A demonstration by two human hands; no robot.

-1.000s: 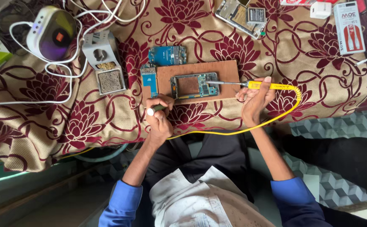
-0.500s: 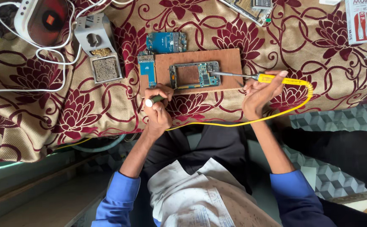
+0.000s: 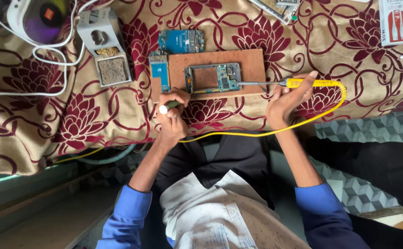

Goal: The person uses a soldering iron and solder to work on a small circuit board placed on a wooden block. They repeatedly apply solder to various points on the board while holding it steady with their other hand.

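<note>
A person's right hand [image 3: 287,99] grips the yellow-handled soldering iron [image 3: 284,83], its thin metal tip meeting the right end of the green phone circuit board in its metal frame [image 3: 213,78], which lies on a brown wooden work board [image 3: 252,62] atop a maroon-flowered beige cloth [image 3: 49,124]. The left hand [image 3: 171,113], just below that board's near edge, is clenched around a small white-capped dark stick [image 3: 167,107]. Good work here likely means a braced wrist, a brief touch of the tip, and the trailing yellow cord [image 3: 257,133] kept slack.
</note>
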